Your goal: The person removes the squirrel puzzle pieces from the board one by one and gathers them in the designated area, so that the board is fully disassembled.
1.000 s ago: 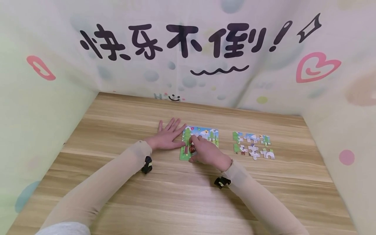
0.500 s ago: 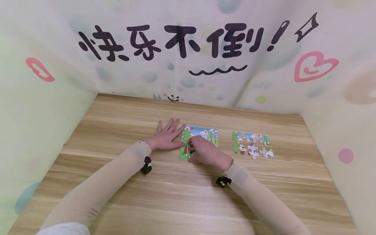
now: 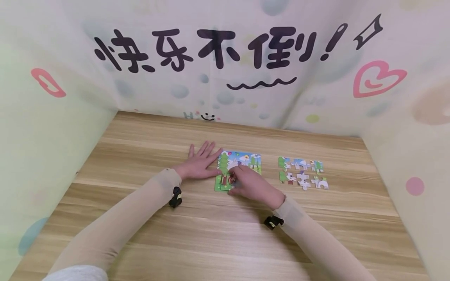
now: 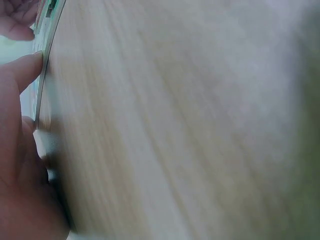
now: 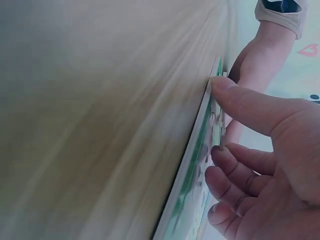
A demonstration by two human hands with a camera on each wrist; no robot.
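In the head view a picture puzzle board (image 3: pixel 220 186) lies on the table, showing green trees and blue sky. My left hand (image 3: pixel 198 164) rests with spread fingers at the board's left side, its thumb and forefinger touching the edge. In the left wrist view the thumb (image 4: pixel 31 67) lies against that edge. Over the board's lower part, my right hand (image 3: pixel 254 184) pinches a puzzle piece (image 3: pixel 224 182) with a brown trunk at the lower left corner. From the right wrist the thumb (image 5: pixel 235 96) shows by the board's near edge; the other fingers curl above it. The hand hides part of the picture.
Several loose puzzle pieces (image 3: pixel 303 179) lie in two rows to the right of the board. A wooden table (image 3: pixel 190 242) carries everything. Printed cloth (image 3: pixel 168 89) stands behind the table and at both sides.
My right hand has shifted slightly right and toward me, and the piece at the lower left corner has moved a little with it. The left hand stays in place.
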